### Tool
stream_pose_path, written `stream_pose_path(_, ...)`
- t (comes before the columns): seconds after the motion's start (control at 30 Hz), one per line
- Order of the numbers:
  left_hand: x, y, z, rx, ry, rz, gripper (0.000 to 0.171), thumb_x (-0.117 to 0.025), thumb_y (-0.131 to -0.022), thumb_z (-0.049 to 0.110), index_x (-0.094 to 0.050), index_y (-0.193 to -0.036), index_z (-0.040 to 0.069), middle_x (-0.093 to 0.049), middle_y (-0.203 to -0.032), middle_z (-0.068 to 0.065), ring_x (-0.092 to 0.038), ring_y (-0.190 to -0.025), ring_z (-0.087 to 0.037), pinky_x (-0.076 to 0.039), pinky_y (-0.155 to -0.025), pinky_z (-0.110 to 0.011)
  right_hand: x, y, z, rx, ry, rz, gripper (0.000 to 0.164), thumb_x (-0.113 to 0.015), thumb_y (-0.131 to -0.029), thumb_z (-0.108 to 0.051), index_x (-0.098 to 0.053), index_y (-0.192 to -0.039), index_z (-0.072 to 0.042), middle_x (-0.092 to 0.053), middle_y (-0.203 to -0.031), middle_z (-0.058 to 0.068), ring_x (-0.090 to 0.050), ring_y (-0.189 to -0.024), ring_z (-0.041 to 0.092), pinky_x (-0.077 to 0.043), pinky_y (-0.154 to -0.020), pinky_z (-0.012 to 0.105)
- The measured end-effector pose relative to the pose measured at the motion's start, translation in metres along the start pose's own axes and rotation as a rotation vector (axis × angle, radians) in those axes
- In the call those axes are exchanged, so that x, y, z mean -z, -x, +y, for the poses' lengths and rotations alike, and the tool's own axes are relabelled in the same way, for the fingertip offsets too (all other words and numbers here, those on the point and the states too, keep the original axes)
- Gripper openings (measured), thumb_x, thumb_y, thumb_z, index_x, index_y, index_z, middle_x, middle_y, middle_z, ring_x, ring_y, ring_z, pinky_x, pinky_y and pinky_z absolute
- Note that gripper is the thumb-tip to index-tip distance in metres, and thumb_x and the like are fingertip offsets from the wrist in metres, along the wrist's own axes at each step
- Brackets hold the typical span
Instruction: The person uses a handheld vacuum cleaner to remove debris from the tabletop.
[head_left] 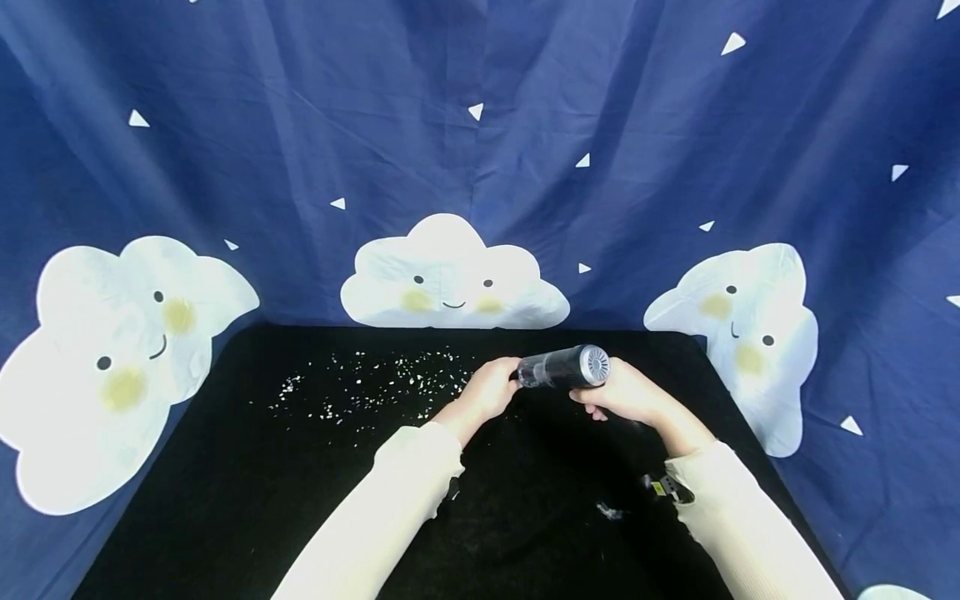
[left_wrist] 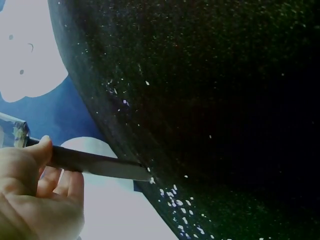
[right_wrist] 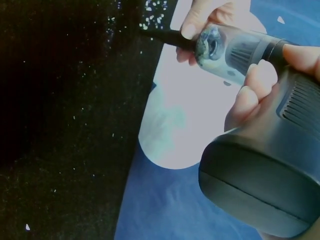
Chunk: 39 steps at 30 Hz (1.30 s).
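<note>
One handheld vacuum cleaner (head_left: 557,368), a smooth dark cylinder capped in silver with radial slots, is held over the far side of a black, nap-textured tabletop (head_left: 487,542), right of centre. Left hand (head_left: 487,387) pinches the rigid, flat, blade-like nozzle (left_wrist: 105,166) near its base, thumb against one side, curled fingers against the other. Right hand (head_left: 628,392) is wrapped round the body, thumb opposite fingers. Dust cup (right_wrist: 235,56): clear hard plastic, mottled blue-green inside; contents hard to make out. Parallel slots (right_wrist: 302,105) line the body's side; the broad rounded foot (right_wrist: 255,192) carries a seam and runs off the right wrist view. White scraps (head_left: 375,385), irregular and flake-like, scatter across the far left. Nozzle tip sits by a cluster of them; whether it touches the cloth cannot be told. Head view hides most of the nozzle behind the left hand. Pale smear (head_left: 611,512) at near right, too small to identify. Cream sleeves (head_left: 367,508), the right one finely ribbed, are cut off at the near edge. Beyond: creased blue curtain (head_left: 420,150) printed with rounded white clouds (head_left: 454,271).
</note>
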<state>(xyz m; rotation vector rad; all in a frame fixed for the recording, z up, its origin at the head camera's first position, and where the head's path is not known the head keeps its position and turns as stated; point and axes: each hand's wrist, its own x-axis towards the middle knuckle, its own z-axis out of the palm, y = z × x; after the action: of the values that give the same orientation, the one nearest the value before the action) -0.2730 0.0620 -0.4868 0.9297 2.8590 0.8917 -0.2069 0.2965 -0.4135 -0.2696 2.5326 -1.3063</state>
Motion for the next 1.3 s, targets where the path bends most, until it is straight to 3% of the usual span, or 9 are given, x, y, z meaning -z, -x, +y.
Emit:
stream_pose_path(0.3,-0.004,0.000,0.007,0.003,0.032,0.016,0.022,-0.069,-0.093,0.008,-0.068,-0.115,0.011,-0.071,-0.112,-0.003,-0.066,-0.108,-0.021,-0.051,-0.094,-0.037,0.005,0.005,-0.001,-0.005,0.025,-0.003,0.018,-0.077,-0.084,-0.014,-0.065,-0.079,-0.001,-0.061,-0.062,0.009,-0.059,-0.050,0.020,-0.057,-0.054,0.043)
stream_pose_path(0.6,-0.014,0.000,0.016,0.004,0.102,0.025,0.031,-0.069,-0.089,0.000,-0.066,-0.119,0.008,-0.071,-0.112,-0.006,-0.066,-0.105,-0.023,-0.051,-0.093,-0.037,0.004,0.014,0.001,-0.038,0.028,0.008,0.019,-0.076,-0.084,-0.015,-0.066,-0.081,0.001,-0.061,-0.061,0.010,-0.060,-0.050,0.021,-0.058,-0.055,0.046)
stream_pose_path(0.77,-0.011,-0.004,0.018,-0.020,0.139,0.011,0.044,-0.079,-0.082,0.005,-0.065,-0.123,0.009,-0.071,-0.114,-0.007,-0.066,-0.105,-0.024,-0.051,-0.094,-0.038,0.002,0.014,-0.004,-0.063,0.045,0.020,0.021,-0.077,-0.083,-0.017,-0.066,-0.078,0.001,-0.061,-0.058,0.008,-0.061,-0.049,0.023,-0.056,-0.052,0.041)
stream_pose_path(1.0,0.027,-0.011,0.006,-0.004,0.138,-0.086,0.063,-0.086,-0.079,0.032,-0.057,-0.131,0.009,-0.069,-0.121,-0.007,-0.065,-0.109,-0.023,-0.049,-0.098,-0.037,0.002,-0.016,-0.042,-0.093,0.033,-0.034,0.019,-0.075,-0.083,-0.018,-0.066,-0.079,-0.001,-0.060,-0.056,0.008,-0.060,-0.047,0.021,-0.054,-0.050,0.038)
stream_pose_path(1.17,0.061,-0.018,-0.009,0.034,0.176,-0.129,0.061,-0.080,-0.084,0.043,-0.057,-0.128,0.008,-0.067,-0.118,-0.007,-0.063,-0.107,-0.023,-0.048,-0.097,-0.038,0.004,-0.041,-0.080,-0.113,0.048,-0.086,0.020,-0.073,-0.084,-0.018,-0.066,-0.082,0.001,-0.061,-0.058,0.010,-0.060,-0.048,0.021,-0.055,-0.051,0.037)
stream_pose_path(1.3,0.079,-0.018,-0.019,0.063,0.200,-0.148,0.061,-0.078,-0.086,0.045,-0.056,-0.129,0.008,-0.065,-0.119,-0.007,-0.061,-0.109,-0.023,-0.046,-0.098,-0.039,0.003,-0.053,-0.104,-0.143,0.062,-0.115,0.022,-0.072,-0.086,-0.018,-0.065,-0.085,0.002,-0.061,-0.060,0.010,-0.060,-0.050,0.021,-0.055,-0.052,0.035)
